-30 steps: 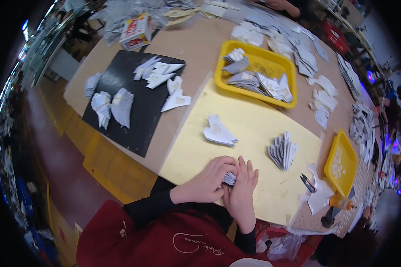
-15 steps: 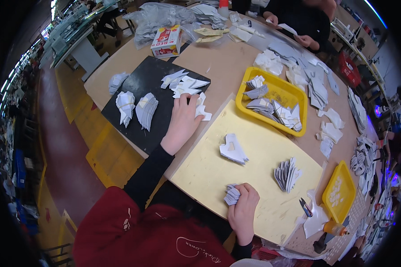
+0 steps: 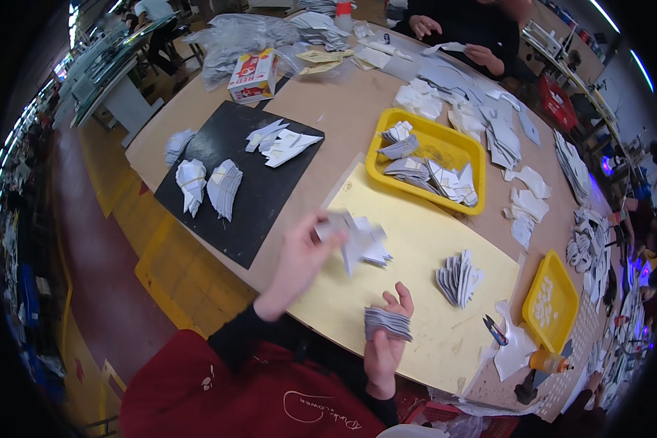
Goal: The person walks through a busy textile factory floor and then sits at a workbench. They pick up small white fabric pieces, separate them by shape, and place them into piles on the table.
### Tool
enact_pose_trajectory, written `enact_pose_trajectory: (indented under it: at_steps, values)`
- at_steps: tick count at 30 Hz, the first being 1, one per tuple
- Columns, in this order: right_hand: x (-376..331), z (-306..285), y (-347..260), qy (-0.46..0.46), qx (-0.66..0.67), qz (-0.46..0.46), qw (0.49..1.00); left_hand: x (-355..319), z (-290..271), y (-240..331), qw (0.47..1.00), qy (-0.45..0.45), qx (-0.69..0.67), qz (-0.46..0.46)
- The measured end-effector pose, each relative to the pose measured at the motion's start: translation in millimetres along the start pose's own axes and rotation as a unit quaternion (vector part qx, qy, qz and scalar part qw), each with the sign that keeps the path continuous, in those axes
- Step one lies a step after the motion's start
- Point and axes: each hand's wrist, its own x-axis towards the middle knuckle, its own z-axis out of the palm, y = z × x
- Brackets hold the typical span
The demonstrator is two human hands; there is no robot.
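Fingers of the right hand (image 3: 384, 349) are closed in a grip around a stack of folded grey paper pieces (image 3: 387, 323), held over the yellow sheet (image 3: 409, 277) on the surface. White folded paper (image 3: 358, 237) is pinched by the blurred left hand (image 3: 299, 263).

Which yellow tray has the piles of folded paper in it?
The big yellow tray by the table's middle; the small yellow tray at the right edge holds only tiny bits.

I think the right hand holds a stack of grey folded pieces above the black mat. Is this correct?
Not quite. In the head view the right hand holds the stack of grey folded pieces above the yellow sheet, not the black mat.
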Motion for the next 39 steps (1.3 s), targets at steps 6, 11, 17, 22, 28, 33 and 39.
enact_pose_trajectory:
  at_steps: [6, 11, 17, 22, 28, 33, 39]
  values:
    - [7.9, -13.3, 6.8, 0.058, -0.095, -0.004, 0.994, -42.1, 25.9, -7.2, 0.987, -0.151, -0.006, -0.06]
    - [7.0, -49.1, -19.5, -0.092, -0.297, -0.137, 0.941, -30.3, 13.0, -12.1, 0.954, -0.212, 0.18, 0.112]
    - [7.8, -35.3, -16.7, -0.096, -0.429, -0.114, 0.891, -40.7, 26.4, -27.6, 0.917, -0.352, 0.149, 0.11]
    - [-7.1, -45.9, -4.2, -0.04, -0.271, -0.122, 0.954, -26.5, 10.5, -6.8, 0.919, -0.359, 0.143, 0.079]
    - [10.0, -48.1, -28.6, -0.082, -0.618, -0.065, 0.78, 86.5, -71.2, 20.1, 0.837, -0.068, 0.477, 0.258]
    - [14.8, -35.7, -22.1, -0.156, -0.617, -0.092, 0.766, 149.8, -120.5, -10.3, 0.767, 0.131, 0.617, 0.115]
    - [15.6, -39.4, -20.9, -0.157, -0.611, -0.102, 0.769, 182.1, -142.8, -28.4, 0.697, 0.093, 0.703, 0.103]
